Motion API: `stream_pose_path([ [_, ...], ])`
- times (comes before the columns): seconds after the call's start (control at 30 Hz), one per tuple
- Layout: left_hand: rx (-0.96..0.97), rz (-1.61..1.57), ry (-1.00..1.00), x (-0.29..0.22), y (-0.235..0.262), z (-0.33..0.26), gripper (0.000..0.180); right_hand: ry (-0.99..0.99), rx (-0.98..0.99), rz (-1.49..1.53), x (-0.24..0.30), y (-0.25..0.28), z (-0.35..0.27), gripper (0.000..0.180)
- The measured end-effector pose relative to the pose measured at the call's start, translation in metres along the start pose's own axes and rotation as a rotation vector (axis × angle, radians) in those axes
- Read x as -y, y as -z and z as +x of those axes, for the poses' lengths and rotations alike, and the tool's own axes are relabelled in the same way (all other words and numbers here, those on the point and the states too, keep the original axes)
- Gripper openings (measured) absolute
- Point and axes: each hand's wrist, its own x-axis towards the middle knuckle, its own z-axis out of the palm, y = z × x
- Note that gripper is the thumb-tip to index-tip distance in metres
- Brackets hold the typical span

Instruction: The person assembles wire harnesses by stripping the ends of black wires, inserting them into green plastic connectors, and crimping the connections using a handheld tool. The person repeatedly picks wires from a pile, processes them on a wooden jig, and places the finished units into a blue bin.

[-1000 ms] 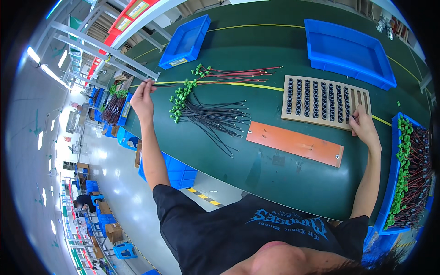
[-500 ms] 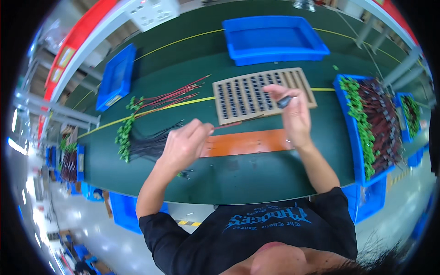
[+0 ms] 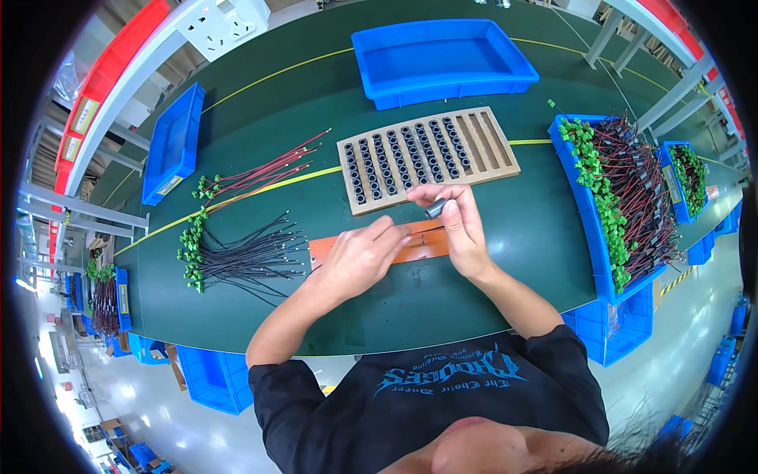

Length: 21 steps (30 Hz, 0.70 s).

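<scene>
Over an orange strip (image 3: 422,246) on the green table, my left hand (image 3: 363,257) pinches thin red and black wires (image 3: 420,230), whose ends point toward my right hand. My right hand (image 3: 464,231) grips a short dark grey ferrite core (image 3: 436,208) between thumb and fingers, just above the wire ends. Whether the wires touch the core cannot be made out. Beyond both hands lies a tan slotted tray (image 3: 474,170) with rows of similar cores (image 3: 407,158); its right-hand slots hold none. Left of my left hand, black wires (image 3: 253,254) with green connectors (image 3: 191,251) lie fanned out.
Red wires (image 3: 264,174) lie behind the black ones. A blue bin (image 3: 450,95) stands at the back, another blue bin (image 3: 172,142) at the far left. On the right, a blue bin (image 3: 580,209) holds wired pieces with green connectors. A metal frame (image 3: 118,130) rises at the left.
My right hand has brought the core down and left, close to the wires. My left hand has moved right, nearer to it. The whole view has shifted slightly.
</scene>
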Motion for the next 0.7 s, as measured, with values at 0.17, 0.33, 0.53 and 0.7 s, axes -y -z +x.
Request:
stream_pose_path([
  [0.17, -0.091, -0.03, 0.002, 0.006, -0.002, -0.002, 0.01, -0.059, -0.216, 0.11, -0.007, 0.017, -0.004, 0.025],
  [0.33, -0.122, -0.068, 0.036, 0.006, 0.002, -0.004, 0.011, -0.245, -0.19, 0.406, -0.004, 0.028, -0.009, 0.02],
  [0.53, -0.123, -0.066, 0.054, 0.008, 0.0, -0.003, 0.012, -0.34, -0.15, 0.503, -0.002, 0.023, -0.014, 0.02],
  [0.7, -0.093, -0.045, 0.07, 0.005, -0.001, -0.003, 0.01, -0.373, -0.141, 0.537, 0.001, 0.019, -0.016, 0.02],
])
